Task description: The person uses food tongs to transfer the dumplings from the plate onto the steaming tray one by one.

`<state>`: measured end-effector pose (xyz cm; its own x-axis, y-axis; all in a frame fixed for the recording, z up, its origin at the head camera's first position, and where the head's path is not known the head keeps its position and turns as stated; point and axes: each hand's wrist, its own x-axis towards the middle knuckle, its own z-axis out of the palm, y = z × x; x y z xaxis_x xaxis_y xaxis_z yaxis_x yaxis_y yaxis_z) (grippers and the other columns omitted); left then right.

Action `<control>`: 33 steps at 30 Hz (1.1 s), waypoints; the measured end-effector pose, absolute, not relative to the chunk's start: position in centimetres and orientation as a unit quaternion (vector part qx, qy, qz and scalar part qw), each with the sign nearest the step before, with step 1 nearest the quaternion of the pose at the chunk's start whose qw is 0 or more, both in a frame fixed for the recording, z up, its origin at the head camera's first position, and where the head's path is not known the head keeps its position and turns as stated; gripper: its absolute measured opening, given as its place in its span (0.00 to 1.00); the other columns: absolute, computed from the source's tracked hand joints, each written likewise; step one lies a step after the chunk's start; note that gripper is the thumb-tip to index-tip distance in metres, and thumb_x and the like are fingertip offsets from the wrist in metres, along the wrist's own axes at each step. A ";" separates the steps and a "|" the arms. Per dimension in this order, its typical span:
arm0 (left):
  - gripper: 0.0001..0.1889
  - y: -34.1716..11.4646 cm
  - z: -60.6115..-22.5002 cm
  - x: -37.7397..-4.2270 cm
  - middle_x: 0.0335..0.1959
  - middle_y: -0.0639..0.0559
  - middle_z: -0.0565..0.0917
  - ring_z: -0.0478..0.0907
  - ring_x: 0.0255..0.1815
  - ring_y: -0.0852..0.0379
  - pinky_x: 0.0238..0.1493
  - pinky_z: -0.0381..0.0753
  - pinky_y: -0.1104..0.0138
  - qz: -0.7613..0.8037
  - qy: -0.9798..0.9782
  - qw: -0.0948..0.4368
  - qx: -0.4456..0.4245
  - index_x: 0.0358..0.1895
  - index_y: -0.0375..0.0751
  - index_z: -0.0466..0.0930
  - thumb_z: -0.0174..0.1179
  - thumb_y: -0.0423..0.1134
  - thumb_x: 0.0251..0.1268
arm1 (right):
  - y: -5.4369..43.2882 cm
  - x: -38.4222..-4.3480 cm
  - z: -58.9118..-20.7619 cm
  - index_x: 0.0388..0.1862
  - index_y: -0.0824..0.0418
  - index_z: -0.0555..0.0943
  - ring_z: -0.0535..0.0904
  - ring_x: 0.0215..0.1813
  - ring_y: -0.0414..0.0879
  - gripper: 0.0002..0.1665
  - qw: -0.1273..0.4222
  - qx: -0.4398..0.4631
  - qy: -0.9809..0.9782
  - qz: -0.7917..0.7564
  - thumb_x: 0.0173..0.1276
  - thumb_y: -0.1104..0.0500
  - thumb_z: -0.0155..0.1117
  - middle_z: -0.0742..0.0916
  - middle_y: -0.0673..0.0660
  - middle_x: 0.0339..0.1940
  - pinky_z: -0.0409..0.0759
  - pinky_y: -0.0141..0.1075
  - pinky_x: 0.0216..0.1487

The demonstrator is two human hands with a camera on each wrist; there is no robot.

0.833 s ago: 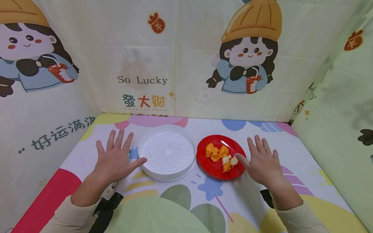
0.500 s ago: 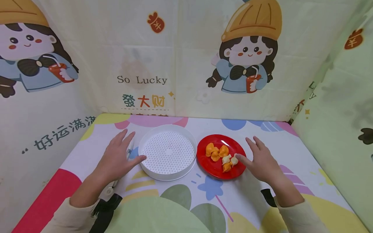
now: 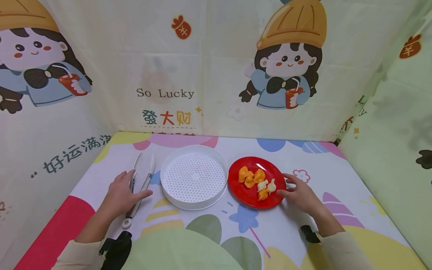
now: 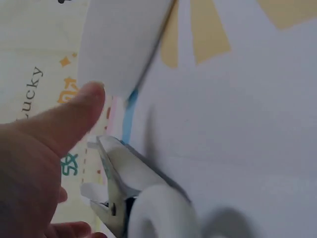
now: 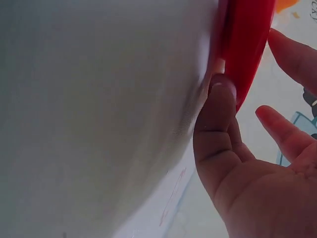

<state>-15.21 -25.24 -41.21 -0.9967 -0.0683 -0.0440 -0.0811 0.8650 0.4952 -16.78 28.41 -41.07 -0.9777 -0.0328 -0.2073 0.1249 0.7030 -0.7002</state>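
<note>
In the head view my left hand (image 3: 118, 195) hovers at a pair of tongs (image 3: 146, 183), thumb stretched over one arm of them and fingers spread beyond the other. The left wrist view shows the tongs' white ring end (image 4: 163, 213) under the thumb, with a gap between. My right hand (image 3: 302, 195) is at the right rim of a red plate (image 3: 239, 193); one finger (image 5: 215, 114) tucks under the rim while another digit meets its upper edge. Orange dumplings (image 3: 249, 179) and white dumplings (image 3: 262, 185) lie on the plate.
Between tongs and plate stands a round white steamer tray (image 3: 194, 204) with a perforated bottom, close against the plate's left side. A patterned cloth (image 3: 209, 240) covers the table. Printed cloth walls (image 3: 216, 75) rise behind and at both sides.
Both hands have come down from raised, spread positions. The left lowers towards the tongs, which show more fully now; the right reaches the plate's rim, its fingers bending in.
</note>
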 end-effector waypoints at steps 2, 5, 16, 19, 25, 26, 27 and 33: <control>0.57 -25.4 -41.8 -15.2 0.63 0.18 0.60 0.63 0.58 0.24 0.52 0.75 0.37 0.258 0.964 0.015 -0.057 0.73 0.21 0.51 0.72 0.57 0.53 | 28.5 -16.9 -41.4 0.77 0.65 0.60 0.72 0.62 0.70 0.51 0.103 0.023 0.915 -0.389 0.62 0.51 0.75 0.70 0.74 0.67 0.85 0.47 0.43; 0.55 -25.4 -42.4 -15.2 0.52 0.22 0.68 0.71 0.47 0.31 0.40 0.83 0.47 0.272 0.958 0.017 -0.091 0.72 0.22 0.51 0.73 0.55 0.52 | 28.6 -17.0 -41.6 0.76 0.67 0.60 0.72 0.61 0.69 0.50 0.106 0.020 0.914 -0.392 0.62 0.53 0.74 0.71 0.74 0.66 0.85 0.47 0.42; 0.45 -24.9 -43.2 -15.2 0.42 0.29 0.69 0.75 0.38 0.38 0.29 0.84 0.56 0.285 0.951 0.004 -0.120 0.62 0.21 0.59 0.71 0.52 0.56 | 28.7 -17.0 -41.5 0.76 0.66 0.60 0.71 0.62 0.69 0.48 0.121 0.025 0.909 -0.398 0.63 0.55 0.73 0.71 0.75 0.66 0.85 0.46 0.42; 0.39 -24.9 -43.2 -15.2 0.42 0.28 0.68 0.74 0.38 0.37 0.29 0.84 0.54 0.284 0.950 0.000 -0.127 0.60 0.19 0.62 0.67 0.49 0.60 | 28.7 -16.9 -41.5 0.76 0.67 0.60 0.71 0.62 0.69 0.48 0.122 0.025 0.908 -0.400 0.63 0.55 0.73 0.70 0.75 0.66 0.85 0.46 0.42; 0.36 -25.1 -42.3 -15.2 0.48 0.26 0.65 0.68 0.45 0.32 0.39 0.81 0.46 0.292 0.944 -0.029 -0.150 0.64 0.17 0.62 0.60 0.44 0.64 | 28.6 -17.0 -41.5 0.76 0.66 0.60 0.71 0.62 0.69 0.48 0.122 0.026 0.908 -0.399 0.63 0.55 0.73 0.70 0.75 0.67 0.85 0.46 0.43; 0.36 -25.2 -42.0 -15.2 0.49 0.26 0.65 0.67 0.45 0.32 0.40 0.81 0.45 0.292 0.944 -0.035 -0.150 0.64 0.17 0.62 0.60 0.44 0.64 | 28.6 -17.0 -41.5 0.76 0.67 0.60 0.71 0.62 0.69 0.48 0.121 0.027 0.909 -0.398 0.63 0.55 0.74 0.70 0.75 0.67 0.85 0.46 0.43; 0.36 -25.2 -41.5 -15.3 0.50 0.25 0.65 0.67 0.46 0.31 0.40 0.80 0.43 0.289 0.945 -0.040 -0.148 0.65 0.18 0.61 0.59 0.44 0.64 | 28.6 -17.0 -41.5 0.76 0.67 0.60 0.71 0.62 0.69 0.49 0.121 0.028 0.909 -0.397 0.63 0.55 0.74 0.70 0.75 0.67 0.85 0.46 0.43; 0.39 -24.5 -38.8 -15.3 0.58 0.24 0.62 0.68 0.48 0.31 0.42 0.81 0.40 0.273 0.954 -0.052 -0.112 0.72 0.24 0.57 0.61 0.45 0.65 | 28.6 -17.1 -41.3 0.75 0.70 0.61 0.71 0.63 0.68 0.49 0.126 0.035 0.910 -0.393 0.62 0.55 0.74 0.70 0.74 0.68 0.85 0.46 0.43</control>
